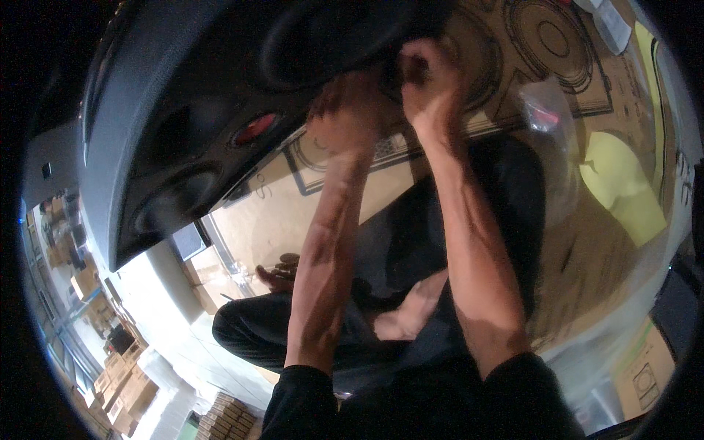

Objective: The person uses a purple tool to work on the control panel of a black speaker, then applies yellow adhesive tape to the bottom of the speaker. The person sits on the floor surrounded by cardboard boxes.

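Note:
A large black moulded panel (198,81) fills the upper left, tilted over my lap. It has round, speaker-like rings and a red oval piece (254,129) set into its face. Against its lower right edge, my left hand (345,110) is closed with curled fingers, partly lost in shadow. Just to the right, my right hand (433,84) is raised, its thumb and fingers bent together beside the panel's dark edge. Whatever either hand grips is too dark and blurred to make out.
I sit on cardboard (579,286) printed with speaker drawings, legs folded. To the right lie a clear plastic bag (546,117) with something red and a yellow sheet (623,187). Stacked boxes (121,385) stand at the lower left, beyond a pale floor (227,345).

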`<control>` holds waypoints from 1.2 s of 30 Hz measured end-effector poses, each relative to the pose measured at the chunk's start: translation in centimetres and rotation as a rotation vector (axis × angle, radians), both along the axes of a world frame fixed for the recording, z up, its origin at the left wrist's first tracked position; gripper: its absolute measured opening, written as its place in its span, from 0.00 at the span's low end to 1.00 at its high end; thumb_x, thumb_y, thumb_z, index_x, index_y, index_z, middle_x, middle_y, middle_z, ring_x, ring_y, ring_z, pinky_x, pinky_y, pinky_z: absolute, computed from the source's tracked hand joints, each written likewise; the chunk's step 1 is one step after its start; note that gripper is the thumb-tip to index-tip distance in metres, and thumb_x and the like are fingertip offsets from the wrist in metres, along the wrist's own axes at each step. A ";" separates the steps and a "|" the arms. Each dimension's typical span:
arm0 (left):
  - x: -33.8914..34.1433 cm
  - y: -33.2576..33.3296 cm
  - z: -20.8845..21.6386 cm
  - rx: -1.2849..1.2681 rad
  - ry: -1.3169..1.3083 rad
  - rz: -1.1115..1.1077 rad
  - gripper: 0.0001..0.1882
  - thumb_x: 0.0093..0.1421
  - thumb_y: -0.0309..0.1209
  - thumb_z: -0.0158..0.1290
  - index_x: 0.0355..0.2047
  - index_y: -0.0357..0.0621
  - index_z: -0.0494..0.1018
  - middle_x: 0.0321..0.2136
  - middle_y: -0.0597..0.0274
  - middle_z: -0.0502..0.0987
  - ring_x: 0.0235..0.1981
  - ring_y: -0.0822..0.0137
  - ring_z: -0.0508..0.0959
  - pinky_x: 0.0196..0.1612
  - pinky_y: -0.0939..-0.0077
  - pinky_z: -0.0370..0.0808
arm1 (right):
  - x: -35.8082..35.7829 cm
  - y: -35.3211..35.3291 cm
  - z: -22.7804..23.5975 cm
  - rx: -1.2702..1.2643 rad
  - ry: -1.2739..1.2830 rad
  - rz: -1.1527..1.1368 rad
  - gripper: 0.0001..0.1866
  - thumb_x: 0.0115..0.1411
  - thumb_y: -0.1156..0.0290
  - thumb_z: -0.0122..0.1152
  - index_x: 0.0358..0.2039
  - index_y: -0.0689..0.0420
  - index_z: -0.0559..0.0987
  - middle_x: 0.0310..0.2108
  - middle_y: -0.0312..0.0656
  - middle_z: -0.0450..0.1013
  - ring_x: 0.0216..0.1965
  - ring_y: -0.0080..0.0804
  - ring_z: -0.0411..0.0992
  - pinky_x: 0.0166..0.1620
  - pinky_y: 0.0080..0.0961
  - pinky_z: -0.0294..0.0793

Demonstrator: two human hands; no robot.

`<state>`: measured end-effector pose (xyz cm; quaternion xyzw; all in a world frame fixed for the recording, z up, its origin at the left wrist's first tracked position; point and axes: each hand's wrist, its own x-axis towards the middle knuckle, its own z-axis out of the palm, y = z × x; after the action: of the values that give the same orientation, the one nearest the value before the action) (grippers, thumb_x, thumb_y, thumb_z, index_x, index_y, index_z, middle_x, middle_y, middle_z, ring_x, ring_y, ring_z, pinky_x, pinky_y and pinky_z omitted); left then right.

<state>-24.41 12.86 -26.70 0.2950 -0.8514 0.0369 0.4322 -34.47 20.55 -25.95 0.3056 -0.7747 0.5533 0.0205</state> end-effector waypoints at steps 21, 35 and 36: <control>-0.3 -0.7 0.5 -0.094 -0.003 -0.112 0.06 0.52 0.37 0.67 0.24 0.61 0.79 0.21 0.69 0.81 0.20 0.66 0.81 0.22 0.71 0.74 | 1.3 -0.9 -1.0 -0.159 -0.052 -0.095 0.16 0.44 0.86 0.61 0.36 0.58 0.78 0.33 0.49 0.76 0.37 0.50 0.75 0.43 0.39 0.75; -1.3 -1.3 -0.5 -0.264 -0.191 -0.036 0.12 0.56 0.50 0.67 0.22 0.64 0.80 0.18 0.70 0.80 0.14 0.65 0.78 0.18 0.68 0.72 | -0.5 -0.7 -1.2 -0.424 -0.539 -0.272 0.10 0.56 0.78 0.66 0.39 0.58 0.79 0.34 0.39 0.76 0.34 0.28 0.75 0.39 0.26 0.78; -1.5 -1.1 -0.3 -0.270 -0.151 -0.043 0.12 0.55 0.50 0.68 0.22 0.65 0.80 0.18 0.70 0.81 0.14 0.65 0.78 0.18 0.68 0.72 | -0.9 -0.2 0.0 -0.177 -0.481 -0.333 0.09 0.56 0.75 0.68 0.37 0.59 0.79 0.33 0.39 0.77 0.34 0.28 0.76 0.39 0.27 0.78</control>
<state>-25.96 11.78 -27.03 0.2124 -0.8748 0.1638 0.4035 -35.39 20.35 -25.99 0.0317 -0.7456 0.6640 -0.0469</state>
